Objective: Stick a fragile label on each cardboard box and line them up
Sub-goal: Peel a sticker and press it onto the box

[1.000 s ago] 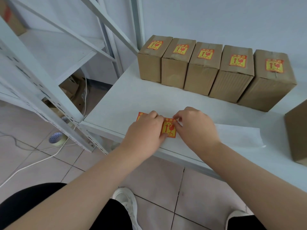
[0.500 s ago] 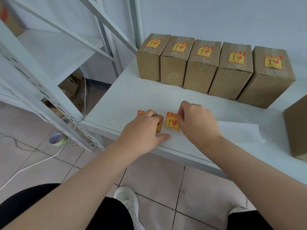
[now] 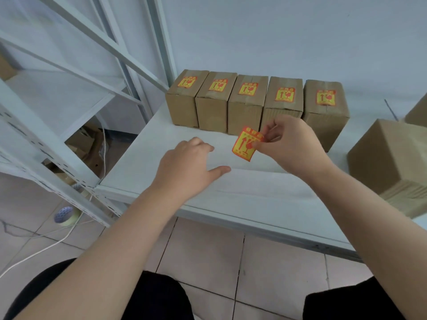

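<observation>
Pinching a peeled fragile label (image 3: pixel 246 144) above the surface (image 3: pixel 265 192), the right hand (image 3: pixel 288 144) must next press it onto the unlabelled box (image 3: pixel 390 155) at right, while the left hand (image 3: pixel 187 167) rests flat, fingers released, beside 5 labelled boxes (image 3: pixel 254 105).

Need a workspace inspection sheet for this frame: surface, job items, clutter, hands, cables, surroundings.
Surface: white shelf top, with white backing paper lying on it.
Job's things: five labelled boxes in a row against the wall; an unlabelled box at right; another box corner behind it, cut off by the frame edge.
Clutter: tape roll on the floor; cardboard scraps under the shelving.
Hands: right hand pinches a fragile label in the air; left hand rests palm down on the paper.
Cables: white cable across the floor tiles.
Surroundings: white metal racking at left, plain wall behind.
</observation>
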